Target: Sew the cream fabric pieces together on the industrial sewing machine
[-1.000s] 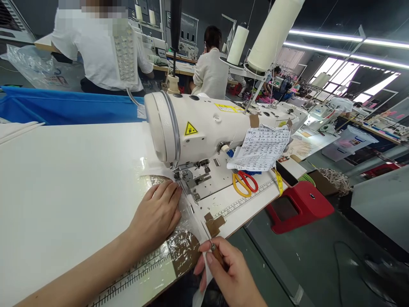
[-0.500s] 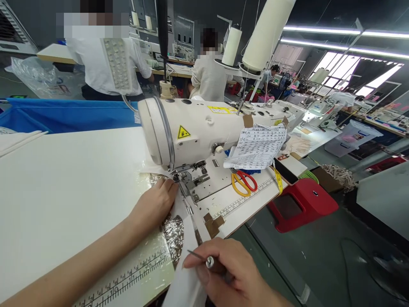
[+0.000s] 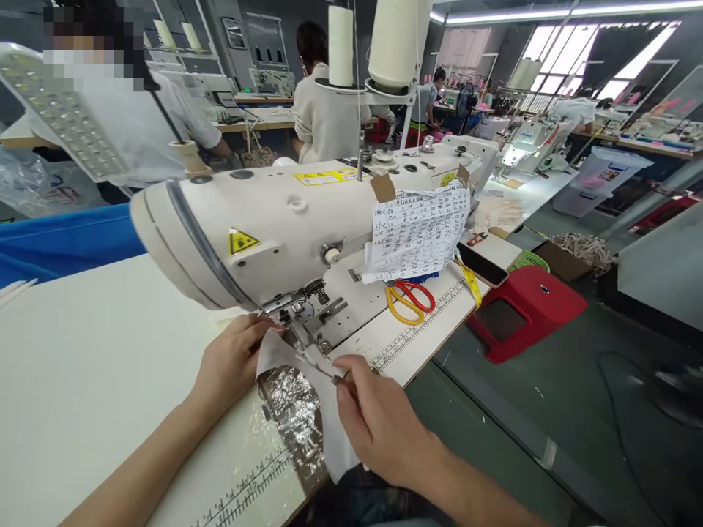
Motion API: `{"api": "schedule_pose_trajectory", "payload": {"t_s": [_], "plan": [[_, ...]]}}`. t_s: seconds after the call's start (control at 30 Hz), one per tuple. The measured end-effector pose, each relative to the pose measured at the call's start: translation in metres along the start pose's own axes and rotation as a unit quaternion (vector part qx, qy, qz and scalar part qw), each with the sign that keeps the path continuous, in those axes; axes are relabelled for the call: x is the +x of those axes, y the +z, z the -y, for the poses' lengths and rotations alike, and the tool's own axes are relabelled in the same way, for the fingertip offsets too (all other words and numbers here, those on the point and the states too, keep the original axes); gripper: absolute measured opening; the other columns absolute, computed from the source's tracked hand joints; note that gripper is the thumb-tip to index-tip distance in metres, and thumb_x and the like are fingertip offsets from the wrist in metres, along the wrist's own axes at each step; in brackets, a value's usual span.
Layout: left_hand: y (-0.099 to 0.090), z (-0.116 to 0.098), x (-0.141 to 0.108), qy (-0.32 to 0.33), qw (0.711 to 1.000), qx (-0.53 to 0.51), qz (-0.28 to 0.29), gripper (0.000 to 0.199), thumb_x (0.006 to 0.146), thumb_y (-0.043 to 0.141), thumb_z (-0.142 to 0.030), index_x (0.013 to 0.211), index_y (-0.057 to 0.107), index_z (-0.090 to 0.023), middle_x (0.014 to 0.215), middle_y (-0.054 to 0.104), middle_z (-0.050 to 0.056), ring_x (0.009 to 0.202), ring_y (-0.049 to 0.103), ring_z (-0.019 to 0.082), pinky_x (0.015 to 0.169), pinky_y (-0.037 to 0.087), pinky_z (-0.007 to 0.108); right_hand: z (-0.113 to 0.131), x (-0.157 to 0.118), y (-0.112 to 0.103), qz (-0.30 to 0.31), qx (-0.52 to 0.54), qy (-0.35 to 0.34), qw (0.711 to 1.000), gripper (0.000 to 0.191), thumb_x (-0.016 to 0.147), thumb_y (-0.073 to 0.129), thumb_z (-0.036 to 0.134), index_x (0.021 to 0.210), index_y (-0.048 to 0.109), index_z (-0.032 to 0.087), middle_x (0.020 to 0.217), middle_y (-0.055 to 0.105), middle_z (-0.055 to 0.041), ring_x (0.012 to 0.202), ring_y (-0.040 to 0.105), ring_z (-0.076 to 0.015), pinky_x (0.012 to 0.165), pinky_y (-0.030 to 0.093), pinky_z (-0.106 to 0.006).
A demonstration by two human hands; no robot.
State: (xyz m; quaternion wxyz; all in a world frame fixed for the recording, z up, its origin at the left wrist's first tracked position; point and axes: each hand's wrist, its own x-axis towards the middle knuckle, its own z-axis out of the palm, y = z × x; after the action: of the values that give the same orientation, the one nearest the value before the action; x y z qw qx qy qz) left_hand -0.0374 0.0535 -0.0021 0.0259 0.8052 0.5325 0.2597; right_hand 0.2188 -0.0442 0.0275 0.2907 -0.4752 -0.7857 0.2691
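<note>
A white sewing machine (image 3: 263, 234) stands on the table, its presser foot area (image 3: 291, 315) low over the bed. White fabric (image 3: 329, 410) runs from beneath the foot towards the table's front edge, hanging over it. My left hand (image 3: 228, 366) is closed on the fabric just left of the foot, fingertips partly hidden by cloth and machine head. In front of the foot, my right hand (image 3: 378, 424) is closed on an awl (image 3: 337, 379), at the fabric strip. Only a small part of the awl shows; the fingers cover most of its handle.
Scissors (image 3: 409, 301) with yellow and red handles lie right of the foot, near a yellow tape measure (image 3: 469, 282). A handwritten sheet (image 3: 417, 234) hangs from the machine. A red stool (image 3: 530, 311) stands beyond the table edge. Other people sit at machines behind.
My right hand has moved up and forward to the fabric near the foot, and the awl's bare spike no longer shows clearly. My left hand stays by the foot. The camera view has shifted.
</note>
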Motion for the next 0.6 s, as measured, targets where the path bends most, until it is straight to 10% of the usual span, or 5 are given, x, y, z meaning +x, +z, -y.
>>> {"api": "schedule_pose_trajectory", "payload": {"t_s": [0.6], "plan": [[-0.006,0.006,0.003,0.008,0.999,-0.048,0.000,0.025,0.089,0.055,-0.044,0.093,0.072,-0.027,0.099,0.077,0.003,0.090,0.072,0.020,0.074,0.057,0.029,-0.002,0.049,0.032,-0.009,-0.186,-0.025,0.982,0.024,0.099,0.048,0.018,0.120,0.060,0.014,0.094,0.072,-0.0069,0.073,0.071,-0.0236,0.048,0.048,-0.032]]}}
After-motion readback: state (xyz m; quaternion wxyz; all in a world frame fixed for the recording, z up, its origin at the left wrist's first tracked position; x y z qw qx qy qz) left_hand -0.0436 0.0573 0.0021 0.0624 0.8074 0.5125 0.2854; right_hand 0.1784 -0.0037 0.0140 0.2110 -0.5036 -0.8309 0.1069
